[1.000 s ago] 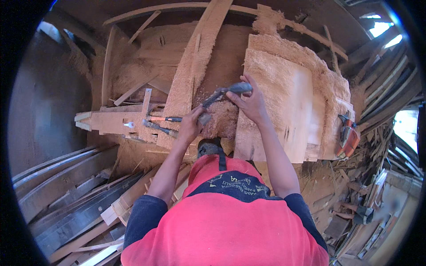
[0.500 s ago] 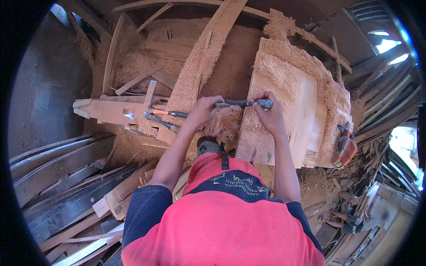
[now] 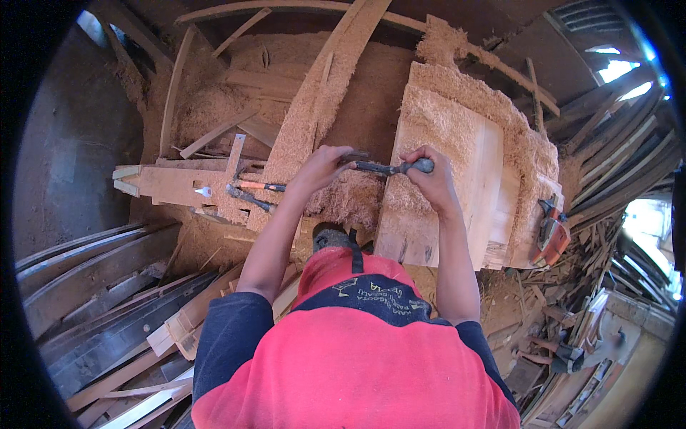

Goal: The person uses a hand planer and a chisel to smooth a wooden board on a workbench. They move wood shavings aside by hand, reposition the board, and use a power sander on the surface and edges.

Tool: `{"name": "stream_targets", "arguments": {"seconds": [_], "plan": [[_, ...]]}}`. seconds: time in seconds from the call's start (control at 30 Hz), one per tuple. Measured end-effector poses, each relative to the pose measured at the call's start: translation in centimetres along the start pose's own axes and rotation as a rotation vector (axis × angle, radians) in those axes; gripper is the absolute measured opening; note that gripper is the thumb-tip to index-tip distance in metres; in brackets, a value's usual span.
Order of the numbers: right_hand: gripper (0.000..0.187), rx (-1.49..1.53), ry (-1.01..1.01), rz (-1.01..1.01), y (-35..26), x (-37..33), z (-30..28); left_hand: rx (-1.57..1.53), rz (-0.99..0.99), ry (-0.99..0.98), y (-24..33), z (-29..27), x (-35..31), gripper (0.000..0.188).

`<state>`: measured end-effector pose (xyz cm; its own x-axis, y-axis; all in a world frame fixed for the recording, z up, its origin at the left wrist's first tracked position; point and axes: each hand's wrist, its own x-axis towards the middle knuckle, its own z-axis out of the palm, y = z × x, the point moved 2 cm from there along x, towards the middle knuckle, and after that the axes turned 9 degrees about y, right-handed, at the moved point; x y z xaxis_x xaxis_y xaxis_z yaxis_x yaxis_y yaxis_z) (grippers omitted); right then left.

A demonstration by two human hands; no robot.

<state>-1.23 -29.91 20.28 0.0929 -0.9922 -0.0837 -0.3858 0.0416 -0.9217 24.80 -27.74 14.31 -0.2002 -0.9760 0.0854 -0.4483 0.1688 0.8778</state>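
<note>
My right hand [image 3: 432, 180] is closed round the rounded grey handle of a chisel [image 3: 386, 169], whose dark shaft points left. Closed at the chisel's far end, my left hand [image 3: 319, 170] pinches a small dark flat piece [image 3: 356, 155]; its kind cannot be made out. That piece lies just above the chisel's tip, and whether they touch is unclear. Both hands are over a heap of wood shavings [image 3: 351, 200]. Left of them, an orange-and-black-handled tool [image 3: 261, 186] and a dark long-handled tool [image 3: 249, 198] lie on a notched timber [image 3: 171, 184].
A thick pale slab [image 3: 486, 168], partly covered in shavings, stands at my right. An orange power tool [image 3: 552, 237] rests at its right end. A small white bottle [image 3: 204, 191] is on the notched timber. Stacked boards [image 3: 107, 282] fill the lower left.
The dark flat piece in my left hand now shows apart from the chisel's tip, slightly above it. My left hand has shifted a little; the view has moved slightly.
</note>
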Motion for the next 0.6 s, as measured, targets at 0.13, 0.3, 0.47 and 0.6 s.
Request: {"name": "stream_targets", "arguments": {"seconds": [0.13, 0.3, 0.47, 0.6], "plan": [[0.018, -0.016, 0.001, -0.057, -1.9, -0.1, 0.3, -0.081, 0.009, 0.054, 0.2, -0.2, -0.1, 0.015], [0.021, -0.017, 0.122, -0.125, -0.4, -0.1, 1.4, -0.089, -0.034, 0.066, -1.3, 0.4, 0.0, 0.018], [0.017, 0.147, 0.104, -0.098, 0.5, -0.4, 2.8, -0.178, -0.087, 0.130, -3.1, 1.2, -0.1, 0.028], [0.015, 0.147, 0.165, -0.157, 2.7, -0.1, 2.0, -0.127, -0.324, 0.263, -2.5, 4.5, 1.0, 0.025]]}}
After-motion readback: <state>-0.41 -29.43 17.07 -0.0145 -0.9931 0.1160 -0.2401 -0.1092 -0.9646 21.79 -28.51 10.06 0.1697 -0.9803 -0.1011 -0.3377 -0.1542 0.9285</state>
